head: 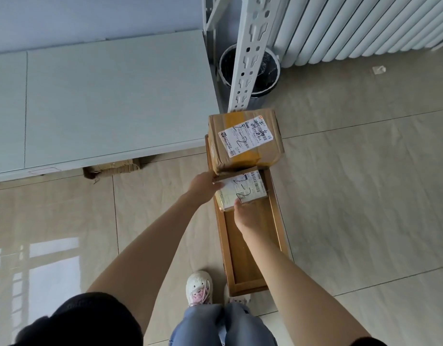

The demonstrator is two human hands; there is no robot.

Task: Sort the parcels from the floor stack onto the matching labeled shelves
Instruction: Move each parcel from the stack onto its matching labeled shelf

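A small parcel with a white label marked "2-2" lies on a long wooden panel on the floor. My left hand grips its left end and my right hand holds its near edge. Just beyond it sits a bigger brown cardboard parcel, taped, with a label also marked "2-2". A pale shelf top fills the left of the view, and a white perforated shelf upright rises behind the parcels.
A black-lined bin stands behind the upright, with a white radiator to its right. Torn cardboard pokes out under the shelf edge. My shoe is beside the panel on the tiled floor.
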